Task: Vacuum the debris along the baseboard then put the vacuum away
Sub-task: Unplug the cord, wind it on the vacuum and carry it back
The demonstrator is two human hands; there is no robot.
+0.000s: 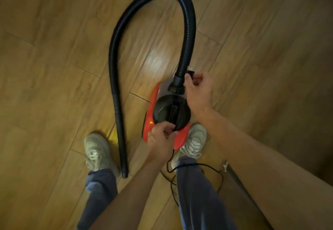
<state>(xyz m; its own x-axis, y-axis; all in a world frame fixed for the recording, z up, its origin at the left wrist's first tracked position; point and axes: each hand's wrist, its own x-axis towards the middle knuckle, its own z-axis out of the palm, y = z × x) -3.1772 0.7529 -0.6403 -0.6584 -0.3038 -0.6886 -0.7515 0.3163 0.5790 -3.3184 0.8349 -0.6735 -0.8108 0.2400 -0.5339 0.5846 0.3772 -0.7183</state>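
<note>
Hands [163,138] [197,87] pinch cord [191,166] at vacuum [169,114]; hose [115,53] loops over floor [54,58].

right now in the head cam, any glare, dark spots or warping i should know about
Head view: a bright glare patch sits on the wooden floor just beyond the red vacuum; the corners fall dim, darkest at upper right; the wide-angle lens bows the floorboards and stretches the forearms; the left hand and right hand look slightly soft; the black hose stays fairly crisp.

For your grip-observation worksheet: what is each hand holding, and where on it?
The right hand pinches the black plug beside the hose socket. The left hand grips the power cord at the vacuum's rear.
</note>
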